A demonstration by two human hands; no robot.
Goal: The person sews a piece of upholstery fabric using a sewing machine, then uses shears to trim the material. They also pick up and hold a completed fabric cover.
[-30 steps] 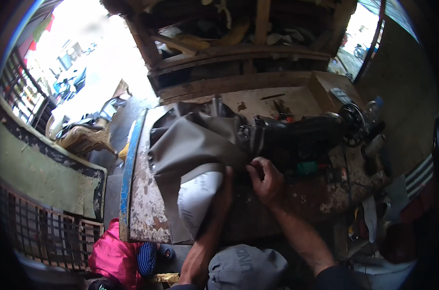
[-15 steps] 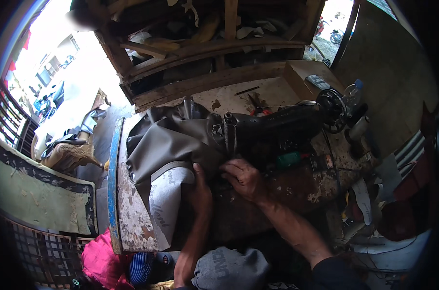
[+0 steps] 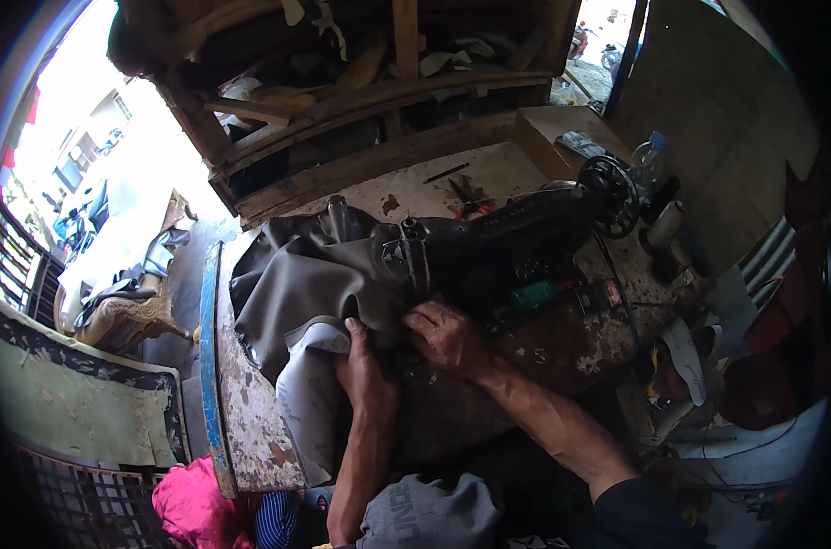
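A dark grey-brown sheet of leatherette (image 3: 296,261) lies bunched over the left end of the worktable, partly under the head of a black sewing machine (image 3: 498,238). One part of it is folded over, so its pale printed backing (image 3: 307,398) shows. My left hand (image 3: 368,373) grips this folded edge, thumb on top and fingers hidden underneath. Close in front of the machine's needle area, my right hand (image 3: 447,339) has its fingers bent and pressed together; whatever they hold is lost in shadow. The needle itself is hard to make out.
On the worn table (image 3: 251,421) lie a green object (image 3: 532,296), red-handled pliers (image 3: 471,209) and a thread cone (image 3: 667,224). A plastic bottle (image 3: 648,157) stands behind the handwheel (image 3: 609,197). A wooden frame (image 3: 369,91) rises at the back.
The fold of leatherette has shifted and its pale backing is now more curled. My left hand has turned so more of its back shows. The whole view has moved slightly.
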